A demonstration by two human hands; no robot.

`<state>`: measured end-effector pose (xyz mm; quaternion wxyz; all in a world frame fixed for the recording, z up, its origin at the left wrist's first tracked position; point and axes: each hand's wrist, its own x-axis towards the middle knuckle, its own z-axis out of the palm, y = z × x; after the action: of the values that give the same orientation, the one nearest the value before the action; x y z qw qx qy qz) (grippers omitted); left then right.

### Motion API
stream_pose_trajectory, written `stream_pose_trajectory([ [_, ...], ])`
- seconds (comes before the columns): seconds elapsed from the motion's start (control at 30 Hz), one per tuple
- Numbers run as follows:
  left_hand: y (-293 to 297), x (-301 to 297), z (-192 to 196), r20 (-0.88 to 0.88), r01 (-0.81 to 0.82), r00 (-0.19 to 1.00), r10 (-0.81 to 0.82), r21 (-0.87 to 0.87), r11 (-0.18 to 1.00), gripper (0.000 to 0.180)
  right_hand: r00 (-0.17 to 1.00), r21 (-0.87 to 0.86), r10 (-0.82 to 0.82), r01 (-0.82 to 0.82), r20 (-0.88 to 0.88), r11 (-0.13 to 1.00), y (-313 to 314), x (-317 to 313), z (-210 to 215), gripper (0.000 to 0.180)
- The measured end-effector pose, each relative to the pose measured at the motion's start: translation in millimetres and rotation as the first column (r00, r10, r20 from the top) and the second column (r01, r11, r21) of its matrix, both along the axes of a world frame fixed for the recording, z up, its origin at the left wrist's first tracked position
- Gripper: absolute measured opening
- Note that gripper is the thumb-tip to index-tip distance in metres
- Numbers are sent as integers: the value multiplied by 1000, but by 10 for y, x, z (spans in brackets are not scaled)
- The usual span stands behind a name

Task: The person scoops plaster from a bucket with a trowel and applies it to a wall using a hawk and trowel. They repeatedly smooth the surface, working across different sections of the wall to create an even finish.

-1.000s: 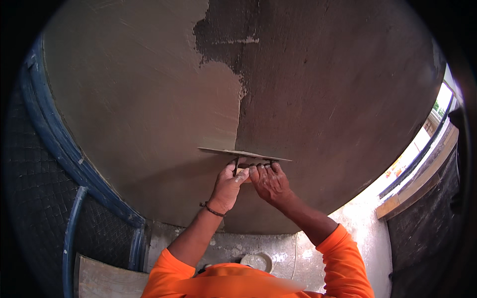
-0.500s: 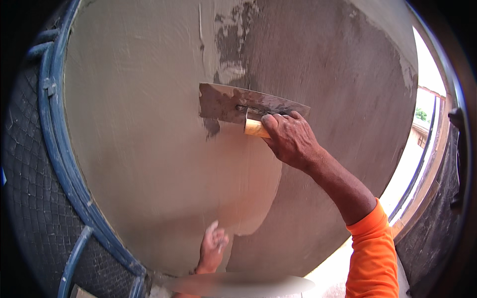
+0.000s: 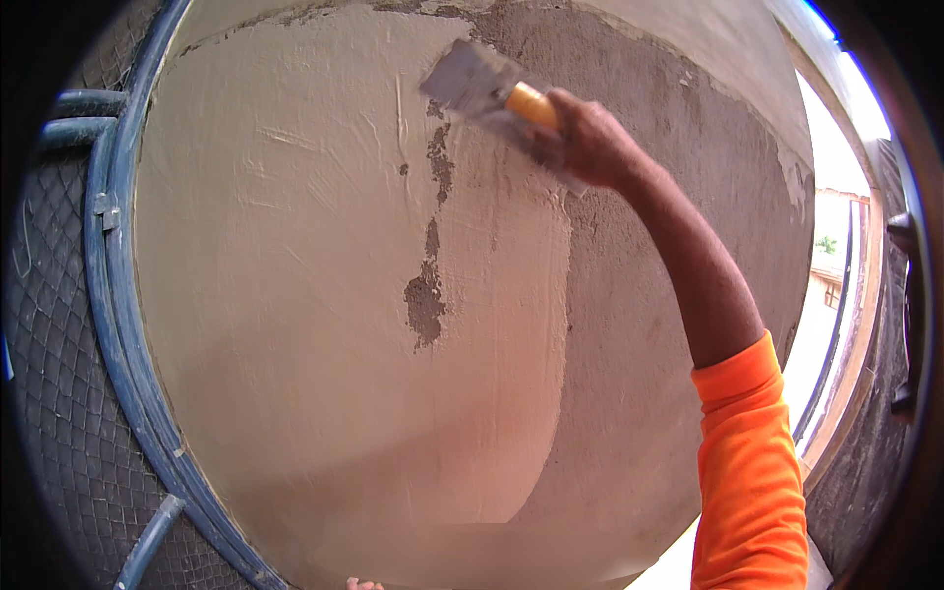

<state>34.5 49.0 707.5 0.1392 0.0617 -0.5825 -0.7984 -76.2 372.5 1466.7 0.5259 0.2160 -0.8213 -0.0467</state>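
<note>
My right hand (image 3: 593, 144) is closed round the yellowish wooden handle of a plastering trowel (image 3: 470, 83), high on the wall. The wide metal blade is tilted, its left end higher, and slightly blurred by motion. It lies at the border between wet, light grey-beige plaster (image 3: 295, 324) on the left and a darker, rougher wall surface (image 3: 669, 256) on the right. Below the blade, a narrow dark patch (image 3: 426, 300) shows through the plaster. Of my left hand (image 3: 364, 584), only some fingertips show at the lower edge; their grip is hidden.
Blue metal bars (image 3: 118, 295) with dark wire mesh (image 3: 59, 364) run down the left side. At the right is a bright opening with a frame (image 3: 865, 285) and a building beyond. A blurred pale shape (image 3: 472, 556) crosses the bottom.
My right hand has carried the trowel upward, and the plaster strip now reaches higher. The dark patch under it shows more fully. My left hand has dropped almost out of view.
</note>
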Motion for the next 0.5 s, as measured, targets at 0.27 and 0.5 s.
stream_pose_trajectory([
  [0.27, -208, 123, -528, 101, -83, 991, 82, 5, 997, 62, 938, -252, -69, -19, -338, 967, 543, 80, 604, 43],
  [0.5, -768, 861, -1154, 441, -175, 862, 249, -202, 964, 46, 961, -492, 148, -248, -233, 835, 713, 423, -42, 43],
])
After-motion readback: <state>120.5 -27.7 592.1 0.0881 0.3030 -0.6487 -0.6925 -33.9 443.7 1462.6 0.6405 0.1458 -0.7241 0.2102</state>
